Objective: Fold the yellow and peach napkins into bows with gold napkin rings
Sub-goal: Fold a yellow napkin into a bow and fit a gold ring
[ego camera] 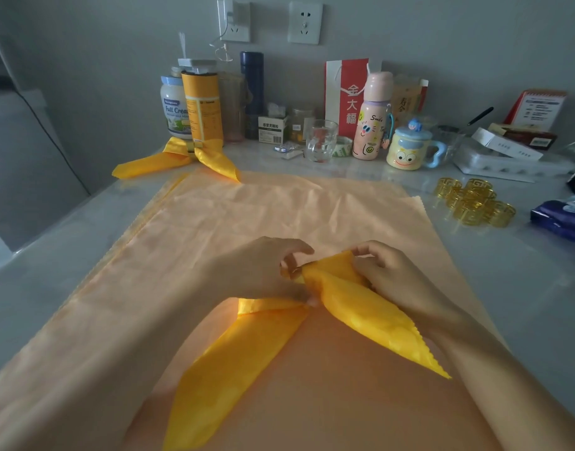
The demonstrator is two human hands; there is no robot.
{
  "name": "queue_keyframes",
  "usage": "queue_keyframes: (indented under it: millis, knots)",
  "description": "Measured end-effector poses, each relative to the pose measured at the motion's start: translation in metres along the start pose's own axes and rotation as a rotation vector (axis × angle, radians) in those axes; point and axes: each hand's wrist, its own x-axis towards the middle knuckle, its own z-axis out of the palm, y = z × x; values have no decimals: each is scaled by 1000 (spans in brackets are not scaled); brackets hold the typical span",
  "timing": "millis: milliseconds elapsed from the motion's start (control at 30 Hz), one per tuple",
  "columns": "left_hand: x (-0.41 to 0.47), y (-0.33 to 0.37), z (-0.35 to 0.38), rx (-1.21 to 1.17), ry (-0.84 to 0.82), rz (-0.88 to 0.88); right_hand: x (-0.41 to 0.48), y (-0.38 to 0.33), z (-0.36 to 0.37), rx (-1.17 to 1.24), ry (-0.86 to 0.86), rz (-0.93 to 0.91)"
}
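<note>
Yellow napkin [234, 356], folded with two tails splayed, lies on the peach napkin's [247, 216] near half — left hand [263, 271] and right hand [387, 271] both pinch its middle. Past the peach napkin's far-right corner sit gold napkin rings [471, 203]; at its far-left corner — a yellow bow [182, 157].

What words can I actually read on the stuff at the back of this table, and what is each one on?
"Full Crea" on the white jar, rest hidden.
"金大福" on the red paper bag.
"Smile" on the pink bottle.
"感冒灵颗粒" on the small white box, faint.
Too small or blurred: orange canister, red card.
</note>
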Motion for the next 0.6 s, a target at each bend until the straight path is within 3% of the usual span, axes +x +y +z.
queue_keyframes:
  millis: [67,200,367,600]
  knots:
    - [-1,4,6,93,69,-85,-2,-2,-1,25,-40,10]
    - [0,17,20,297,184,-2,-3,-3,-1,-2,-95,13]
    - [-2,10,4,7,-43,-3,-2,-2,-5,-36,-58,-8]
    - [0,10,13,-103,82,34,-2,-1,-1,93,-60,49]
